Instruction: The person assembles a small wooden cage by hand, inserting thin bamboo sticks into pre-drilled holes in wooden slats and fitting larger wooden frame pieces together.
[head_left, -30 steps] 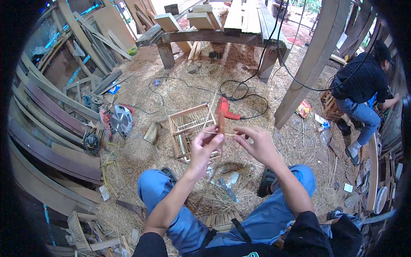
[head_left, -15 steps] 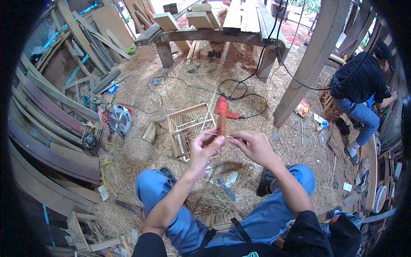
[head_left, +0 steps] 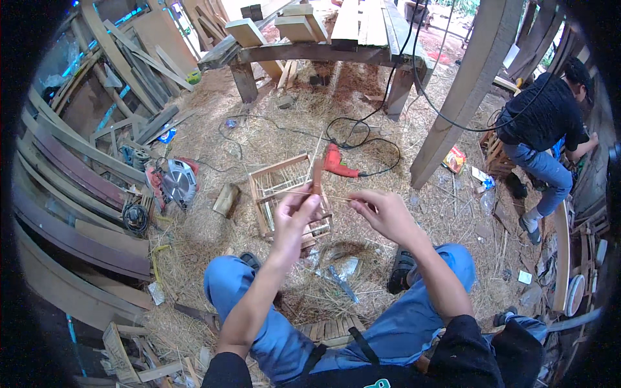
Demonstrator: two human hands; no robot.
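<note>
My left hand [head_left: 292, 218] is closed around a brown wooden strip [head_left: 317, 176] that stands up from its fingers. A thin pale stick [head_left: 336, 198] crosses the strip and runs toward my right hand [head_left: 386, 215], whose thumb and forefinger pinch its right end. Whether the stick passes through the strip or lies against it, I cannot tell. Below and beyond my left hand, a wooden frame with thin slats [head_left: 279, 169] rests on the ground, partly hidden by that hand.
A red corded power tool [head_left: 339, 163] lies beyond the frame. To the left are a circular saw [head_left: 178, 182] and a wood block [head_left: 226, 200]. A workbench [head_left: 317, 54] stands ahead, near a slanted post [head_left: 453, 97]. Another person [head_left: 540, 129] crouches at the right. Shavings cover the ground.
My left hand has shifted left with the wooden strip, while my right hand has stayed nearly in place. The gap between them is wider and more of the thin stick shows.
</note>
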